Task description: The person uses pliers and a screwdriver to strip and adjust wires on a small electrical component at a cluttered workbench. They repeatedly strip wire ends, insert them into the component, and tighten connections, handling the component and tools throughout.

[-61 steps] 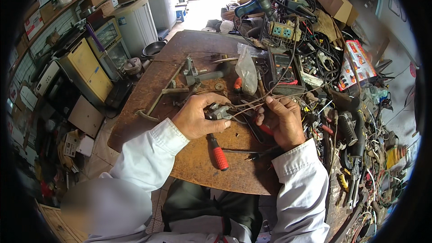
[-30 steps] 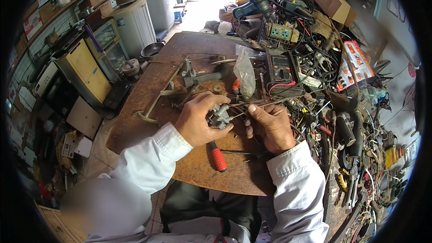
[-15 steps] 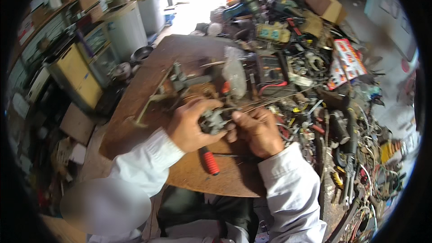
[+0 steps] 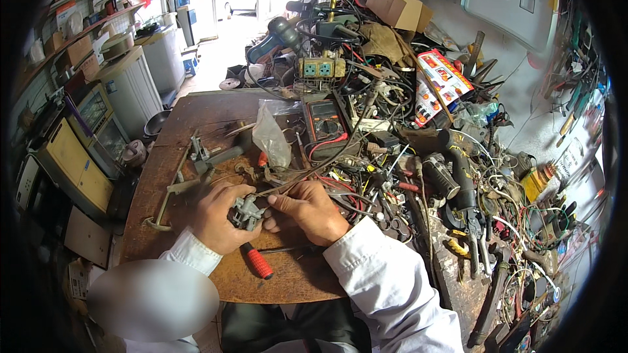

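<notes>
My left hand (image 4: pixel 216 219) is closed around a small grey metal fitting (image 4: pixel 245 212), which has several stubby projections. At its right, my right hand (image 4: pixel 301 212) has thumb and fingers pinched, touching or very near the fitting's side; thin brown wires (image 4: pixel 291 183) run rightward from there, and whether the fingertips grip one is unclear. Below the fitting, a screwdriver with a red ribbed handle (image 4: pixel 259 263) lies on the worn wooden table (image 4: pixel 314 281). Just beyond my hands are a clear plastic bag (image 4: pixel 271 137) and a black multimeter (image 4: pixel 325 121) with red leads.
Tools, cables and parts (image 4: pixel 458 235) pile high along the right, with a power strip (image 4: pixel 320 68) and cardboard box (image 4: pixel 392 6) at the back. Metal pieces (image 4: pixel 196 150) lie at the table's left. Appliances (image 4: pixel 131 82) line the left wall toward a bright doorway.
The view has swung rightward, so table and hands appear further left and lower. My right thumb has moved closer to the grey fitting, which my left hand still holds.
</notes>
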